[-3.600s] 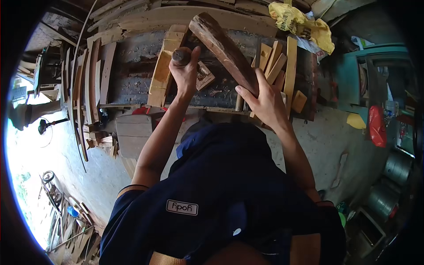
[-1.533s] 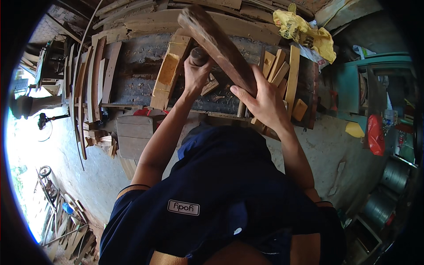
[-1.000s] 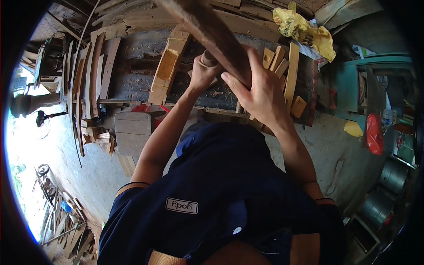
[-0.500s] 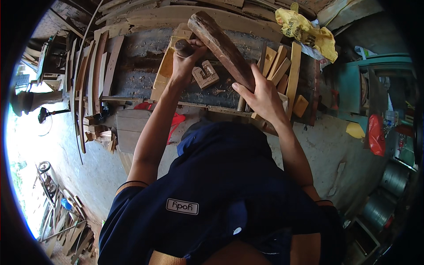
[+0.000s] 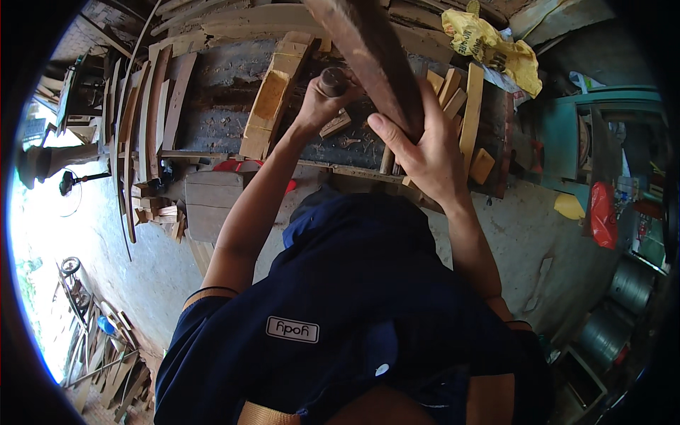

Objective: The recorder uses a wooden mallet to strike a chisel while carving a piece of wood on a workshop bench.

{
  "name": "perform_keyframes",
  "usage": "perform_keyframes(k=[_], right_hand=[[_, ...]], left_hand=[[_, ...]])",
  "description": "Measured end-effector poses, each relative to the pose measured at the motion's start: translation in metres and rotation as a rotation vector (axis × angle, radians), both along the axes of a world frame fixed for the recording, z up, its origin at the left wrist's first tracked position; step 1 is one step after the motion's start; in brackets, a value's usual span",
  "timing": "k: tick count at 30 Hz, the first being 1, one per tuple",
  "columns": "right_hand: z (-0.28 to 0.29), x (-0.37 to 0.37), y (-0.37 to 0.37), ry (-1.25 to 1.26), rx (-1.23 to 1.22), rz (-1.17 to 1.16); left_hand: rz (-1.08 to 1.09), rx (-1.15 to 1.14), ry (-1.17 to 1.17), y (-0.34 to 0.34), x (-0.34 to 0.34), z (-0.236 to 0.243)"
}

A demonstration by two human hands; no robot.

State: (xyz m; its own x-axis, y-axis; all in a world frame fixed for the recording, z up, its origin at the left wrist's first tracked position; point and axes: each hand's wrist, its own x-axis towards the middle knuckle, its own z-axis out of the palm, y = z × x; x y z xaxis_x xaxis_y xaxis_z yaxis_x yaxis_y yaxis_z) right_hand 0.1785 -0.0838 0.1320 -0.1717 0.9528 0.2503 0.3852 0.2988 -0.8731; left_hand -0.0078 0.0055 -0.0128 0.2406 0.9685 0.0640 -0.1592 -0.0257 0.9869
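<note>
My left hand [image 5: 319,112] is closed around a chisel [image 5: 333,81], whose round wooden handle points up at me; its blade is hidden. Under that hand, a small carved wooden block [image 5: 336,123] lies on the dark workbench [image 5: 219,106], mostly covered. In my right hand [image 5: 428,152] is a thick, rough wooden bar [image 5: 368,57], gripped near its lower end and raised over the bench to the right of the chisel handle. Its far end runs out of the top of the view. Left of my left hand rests a long block with a hollow [image 5: 275,95].
Long wooden strips [image 5: 152,117] lie at the bench's left end, and shorter sticks [image 5: 453,99] at the right. A yellow sack [image 5: 492,49] sits at the back right. Below the bench stand a wooden stool [image 5: 212,202] and scrap offcuts [image 5: 159,209]. A teal cabinet [image 5: 559,142] is at right.
The chisel and my left hand have shifted right, over the carved block. My right hand has lifted the wooden bar higher and closer to the view.
</note>
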Motion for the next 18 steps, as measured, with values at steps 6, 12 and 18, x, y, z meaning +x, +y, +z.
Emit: perform_keyframes(k=[6,12,18], right_hand=[[-0.031,-0.002,0.005,-0.503,-0.15,0.034],[-0.045,0.005,0.004,-0.303,-0.159,0.068],[-0.046,0.01,0.0,-0.213,-0.125,0.008]], left_hand=[[-0.14,0.042,-0.168,-0.011,0.0,-0.011],[0.016,0.005,-0.107,-0.001,-0.021,-0.004],[-0.033,-0.074,0.184,0.01,-0.041,0.036]])
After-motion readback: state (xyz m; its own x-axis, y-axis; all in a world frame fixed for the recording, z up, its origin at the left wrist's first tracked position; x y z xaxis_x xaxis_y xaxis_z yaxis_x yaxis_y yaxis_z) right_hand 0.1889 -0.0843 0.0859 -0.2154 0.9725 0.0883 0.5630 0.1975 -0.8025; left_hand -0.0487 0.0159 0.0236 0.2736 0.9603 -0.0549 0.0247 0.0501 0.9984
